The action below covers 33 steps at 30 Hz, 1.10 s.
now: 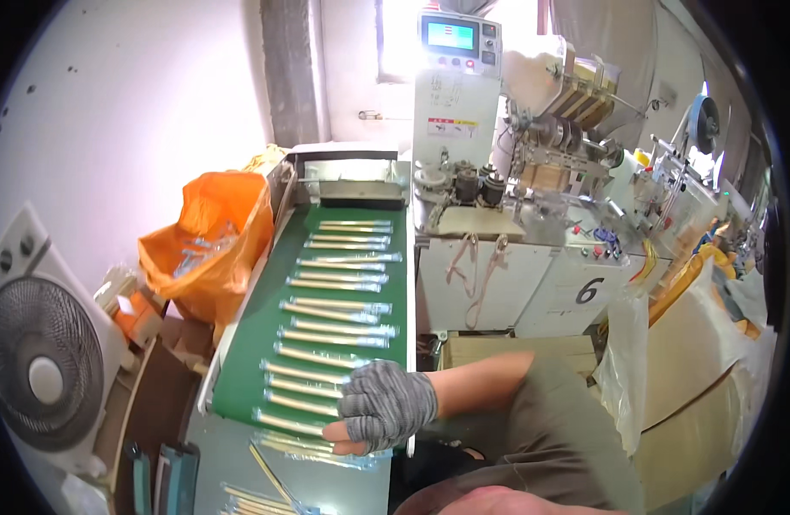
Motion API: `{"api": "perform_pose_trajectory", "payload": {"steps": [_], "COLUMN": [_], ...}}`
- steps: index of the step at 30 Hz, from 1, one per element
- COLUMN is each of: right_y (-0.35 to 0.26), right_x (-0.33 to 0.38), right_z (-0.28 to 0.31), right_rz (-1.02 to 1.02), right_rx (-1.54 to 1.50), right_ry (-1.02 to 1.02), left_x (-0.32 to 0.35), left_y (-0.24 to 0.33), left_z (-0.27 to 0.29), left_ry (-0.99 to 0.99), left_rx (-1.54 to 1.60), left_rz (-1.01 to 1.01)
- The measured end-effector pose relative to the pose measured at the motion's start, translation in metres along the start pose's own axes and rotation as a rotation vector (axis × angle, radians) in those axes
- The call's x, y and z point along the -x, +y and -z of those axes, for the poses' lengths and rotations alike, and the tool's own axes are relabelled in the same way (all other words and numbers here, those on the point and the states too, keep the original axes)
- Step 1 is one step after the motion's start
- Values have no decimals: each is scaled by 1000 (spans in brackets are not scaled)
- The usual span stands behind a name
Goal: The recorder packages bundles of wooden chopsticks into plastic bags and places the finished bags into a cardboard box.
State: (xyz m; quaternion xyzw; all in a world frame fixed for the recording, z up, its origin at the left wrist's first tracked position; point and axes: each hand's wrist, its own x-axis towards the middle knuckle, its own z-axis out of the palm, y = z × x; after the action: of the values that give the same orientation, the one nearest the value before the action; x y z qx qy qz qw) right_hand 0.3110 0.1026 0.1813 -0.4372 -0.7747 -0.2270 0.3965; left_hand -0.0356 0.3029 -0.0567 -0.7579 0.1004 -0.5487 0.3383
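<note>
My right hand (pixel 386 408), in a grey knit fingerless glove, reaches across from the right over the near end of a green conveyor belt (pixel 249 348). Its fingers are curled down among wrapped chopsticks (pixel 305 402), and the bare fingertips touch the nearest packets. What lies under the palm is hidden. Rows of pale wooden chopsticks in clear sleeves with blue ends lie crosswise along the belt. Below the belt's end, more wrapped chopsticks (pixel 257 500) rest on a grey surface (pixel 214 459), one packet slanted apart. My left hand is not in view.
An orange bag (pixel 253 223) holding loose wrappers stands left of the belt. At the far left is a fan (pixel 43 378). A machine with a lit screen (pixel 450 36) rises behind, on white cabinets (pixel 489 287). Cardboard and plastic sheeting (pixel 622 369) stand at the right.
</note>
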Motion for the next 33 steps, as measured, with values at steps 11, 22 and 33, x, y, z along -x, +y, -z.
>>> {"api": "perform_pose_trajectory", "payload": {"steps": [11,22,33], "right_y": [69,205,338], "right_x": [28,14,76], "right_z": [345,764,818], "right_rz": [-598,-1198,-1823], "right_rx": [1228,1537,1273], "right_ry": [-231,-18,-282], "left_x": [-39,-170,-325], "left_y": [35,19,9], "left_z": [25,-34,-123], "left_ry": [-1287,-878,-574], "left_rx": [-126,91,205], "left_rz": [845,1843,1526]}}
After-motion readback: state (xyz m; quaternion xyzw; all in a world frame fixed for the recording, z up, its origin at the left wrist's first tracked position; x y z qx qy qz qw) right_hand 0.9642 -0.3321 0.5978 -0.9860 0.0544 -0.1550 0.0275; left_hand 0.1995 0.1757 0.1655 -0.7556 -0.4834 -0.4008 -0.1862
